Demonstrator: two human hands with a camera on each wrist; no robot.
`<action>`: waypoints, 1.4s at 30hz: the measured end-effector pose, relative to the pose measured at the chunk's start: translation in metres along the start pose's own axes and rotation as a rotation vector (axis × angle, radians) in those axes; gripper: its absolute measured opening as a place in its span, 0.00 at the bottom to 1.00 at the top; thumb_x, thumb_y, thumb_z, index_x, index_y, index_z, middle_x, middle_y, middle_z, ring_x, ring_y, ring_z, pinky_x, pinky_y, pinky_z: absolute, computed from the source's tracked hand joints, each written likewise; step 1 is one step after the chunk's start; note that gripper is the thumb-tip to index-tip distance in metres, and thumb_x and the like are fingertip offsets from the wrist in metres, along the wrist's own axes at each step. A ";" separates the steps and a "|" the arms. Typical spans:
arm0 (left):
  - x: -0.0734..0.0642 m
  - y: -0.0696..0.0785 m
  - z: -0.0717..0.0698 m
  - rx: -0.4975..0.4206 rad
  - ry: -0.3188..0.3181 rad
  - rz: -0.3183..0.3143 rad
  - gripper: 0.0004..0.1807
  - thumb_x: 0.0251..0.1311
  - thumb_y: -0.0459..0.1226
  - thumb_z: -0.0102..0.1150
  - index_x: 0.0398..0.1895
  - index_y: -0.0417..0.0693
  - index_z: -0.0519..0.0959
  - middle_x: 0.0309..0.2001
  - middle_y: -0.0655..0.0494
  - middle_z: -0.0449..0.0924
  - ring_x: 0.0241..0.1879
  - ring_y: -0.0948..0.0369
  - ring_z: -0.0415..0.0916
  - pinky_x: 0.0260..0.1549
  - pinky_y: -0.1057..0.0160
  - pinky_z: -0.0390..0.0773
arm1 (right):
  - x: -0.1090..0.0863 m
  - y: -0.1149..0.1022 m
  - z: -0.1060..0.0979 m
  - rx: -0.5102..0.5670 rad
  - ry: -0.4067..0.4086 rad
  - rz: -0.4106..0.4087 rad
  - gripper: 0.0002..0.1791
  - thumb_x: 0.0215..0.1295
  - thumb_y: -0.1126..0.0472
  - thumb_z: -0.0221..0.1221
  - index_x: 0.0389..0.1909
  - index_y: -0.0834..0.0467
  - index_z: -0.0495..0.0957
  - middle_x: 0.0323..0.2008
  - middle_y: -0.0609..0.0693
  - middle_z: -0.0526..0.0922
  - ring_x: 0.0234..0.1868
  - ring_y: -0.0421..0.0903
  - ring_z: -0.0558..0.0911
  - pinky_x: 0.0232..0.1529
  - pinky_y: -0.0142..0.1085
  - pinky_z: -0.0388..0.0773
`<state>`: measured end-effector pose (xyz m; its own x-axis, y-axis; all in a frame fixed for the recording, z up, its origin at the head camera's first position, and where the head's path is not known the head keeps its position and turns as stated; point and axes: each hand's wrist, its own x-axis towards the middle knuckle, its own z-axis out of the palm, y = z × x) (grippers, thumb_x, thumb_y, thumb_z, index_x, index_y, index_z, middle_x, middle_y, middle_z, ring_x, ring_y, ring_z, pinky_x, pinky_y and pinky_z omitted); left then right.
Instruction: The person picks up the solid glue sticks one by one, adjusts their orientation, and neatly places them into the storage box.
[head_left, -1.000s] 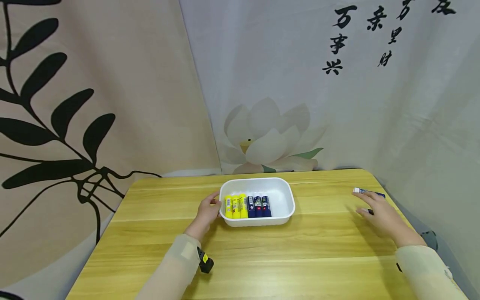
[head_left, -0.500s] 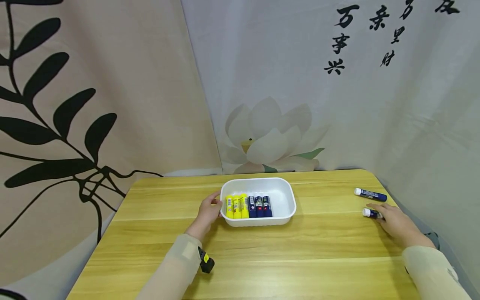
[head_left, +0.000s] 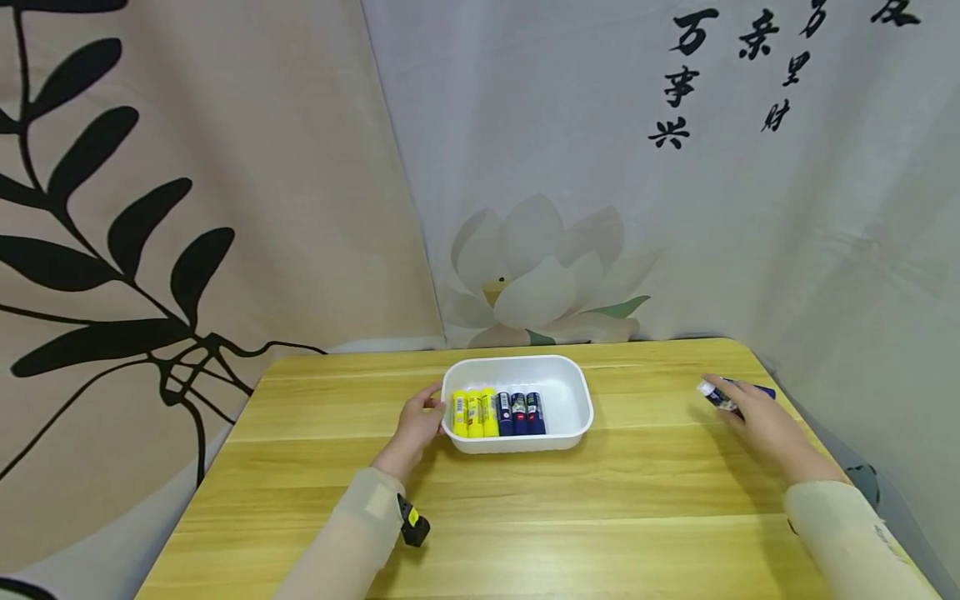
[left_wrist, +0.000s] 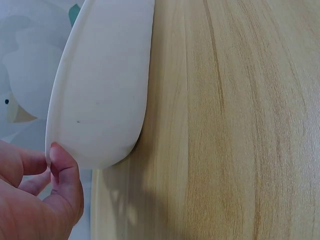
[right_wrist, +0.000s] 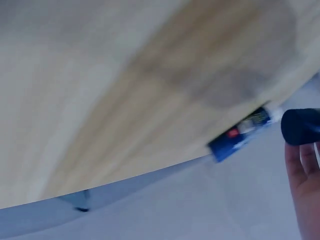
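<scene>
My left hand [head_left: 415, 421] pinches the left rim of a white plastic tray [head_left: 566, 392] between thumb and fingers. Inside the tray, three yellow glue sticks [head_left: 475, 414] and three navy glue sticks [head_left: 520, 414] lie side by side. At the table's right side, my right hand [head_left: 776, 433] grips a navy glue stick [head_left: 718, 396] with a white cap, seen end-on as a dark cylinder [right_wrist: 300, 126] in the blurred right wrist view. Another navy glue stick [right_wrist: 240, 134] lies on the table by the edge; the right hand mostly covers it in the head view.
The wooden table [head_left: 600, 517] ends close beyond the right hand. A printed curtain [head_left: 540, 167] hangs behind its back edge. A black wrist camera [head_left: 413, 525] is strapped on the left wrist.
The right hand has taken hold of the nearer navy glue stick, lifted it and moved back and left, now overlapping the other one. The left hand and tray have stayed put.
</scene>
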<state>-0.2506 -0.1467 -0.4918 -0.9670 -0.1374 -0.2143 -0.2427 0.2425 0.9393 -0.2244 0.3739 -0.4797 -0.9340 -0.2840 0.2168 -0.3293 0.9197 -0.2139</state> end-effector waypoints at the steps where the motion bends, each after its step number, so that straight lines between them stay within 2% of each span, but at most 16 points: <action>1: 0.000 0.000 0.000 0.004 0.001 0.000 0.23 0.67 0.31 0.47 0.66 0.46 0.67 0.44 0.46 0.66 0.27 0.63 0.67 0.25 0.68 0.75 | 0.003 -0.005 -0.001 0.010 0.012 -0.011 0.36 0.61 0.65 0.60 0.70 0.53 0.58 0.50 0.68 0.74 0.47 0.65 0.76 0.41 0.56 0.75; 5: -0.002 0.001 0.000 0.011 0.010 -0.001 0.23 0.67 0.31 0.48 0.65 0.48 0.68 0.44 0.47 0.67 0.26 0.64 0.68 0.26 0.68 0.75 | 0.011 -0.022 -0.003 0.088 0.030 0.007 0.33 0.64 0.61 0.59 0.69 0.52 0.60 0.50 0.66 0.74 0.44 0.61 0.78 0.36 0.50 0.77; 10: -0.006 0.002 0.000 0.012 0.015 0.031 0.22 0.66 0.31 0.49 0.64 0.46 0.69 0.42 0.46 0.67 0.24 0.64 0.68 0.23 0.69 0.75 | 0.019 -0.040 0.000 0.252 0.023 0.123 0.33 0.66 0.55 0.57 0.70 0.54 0.59 0.45 0.62 0.74 0.38 0.53 0.76 0.30 0.39 0.75; 13: -0.007 0.002 0.001 0.008 0.017 0.036 0.22 0.66 0.31 0.49 0.64 0.45 0.69 0.42 0.46 0.67 0.24 0.64 0.67 0.22 0.69 0.75 | 0.023 -0.049 0.005 0.355 0.028 0.213 0.35 0.65 0.52 0.58 0.70 0.58 0.57 0.44 0.64 0.74 0.39 0.55 0.78 0.30 0.39 0.78; 18: -0.004 0.001 0.002 0.005 0.017 0.010 0.23 0.66 0.31 0.49 0.65 0.47 0.69 0.44 0.47 0.67 0.25 0.64 0.67 0.25 0.68 0.75 | 0.027 -0.065 0.011 0.523 0.015 0.376 0.41 0.64 0.47 0.58 0.70 0.60 0.52 0.49 0.69 0.71 0.40 0.58 0.79 0.32 0.42 0.80; 21: -0.001 0.000 0.001 0.009 0.011 0.002 0.23 0.67 0.31 0.48 0.65 0.47 0.68 0.44 0.47 0.67 0.26 0.64 0.67 0.27 0.66 0.76 | 0.030 -0.076 0.011 0.586 0.029 0.420 0.42 0.64 0.49 0.59 0.70 0.61 0.49 0.49 0.69 0.70 0.39 0.56 0.80 0.31 0.42 0.81; 28: -0.001 0.000 0.001 0.015 0.009 0.002 0.23 0.67 0.32 0.49 0.66 0.48 0.68 0.44 0.47 0.67 0.27 0.63 0.68 0.28 0.65 0.77 | 0.040 -0.115 0.010 0.632 0.136 0.392 0.39 0.63 0.55 0.61 0.67 0.59 0.48 0.46 0.65 0.68 0.43 0.58 0.77 0.30 0.37 0.79; 33: 0.000 0.001 0.001 0.018 0.009 0.001 0.23 0.67 0.32 0.49 0.66 0.48 0.68 0.45 0.47 0.67 0.26 0.63 0.68 0.29 0.63 0.78 | 0.050 -0.145 0.014 0.626 0.254 0.325 0.37 0.60 0.60 0.64 0.64 0.59 0.53 0.44 0.62 0.72 0.40 0.56 0.78 0.28 0.30 0.76; 36: 0.000 0.001 0.000 0.015 0.013 -0.001 0.23 0.67 0.32 0.49 0.66 0.48 0.68 0.45 0.46 0.67 0.26 0.63 0.68 0.29 0.63 0.78 | 0.058 -0.165 0.017 0.639 0.292 0.291 0.36 0.58 0.61 0.65 0.62 0.58 0.56 0.43 0.61 0.75 0.38 0.54 0.78 0.28 0.29 0.76; 38: -0.001 0.000 0.000 0.015 0.015 -0.002 0.24 0.67 0.32 0.49 0.66 0.48 0.67 0.45 0.46 0.67 0.26 0.63 0.68 0.29 0.63 0.78 | 0.066 -0.178 0.018 0.640 0.279 0.282 0.36 0.57 0.61 0.66 0.62 0.58 0.58 0.42 0.60 0.75 0.38 0.53 0.78 0.29 0.30 0.77; 42: 0.000 -0.001 0.000 0.016 0.015 -0.002 0.24 0.67 0.32 0.49 0.66 0.48 0.67 0.45 0.46 0.67 0.25 0.63 0.67 0.29 0.63 0.78 | 0.082 -0.206 0.022 0.585 0.153 0.299 0.36 0.57 0.58 0.66 0.64 0.56 0.60 0.40 0.58 0.76 0.37 0.50 0.77 0.30 0.33 0.78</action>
<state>-0.2503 -0.1471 -0.4923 -0.9653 -0.1527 -0.2118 -0.2457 0.2572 0.9346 -0.2363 0.1555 -0.4392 -0.9806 0.0411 0.1918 -0.1212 0.6420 -0.7571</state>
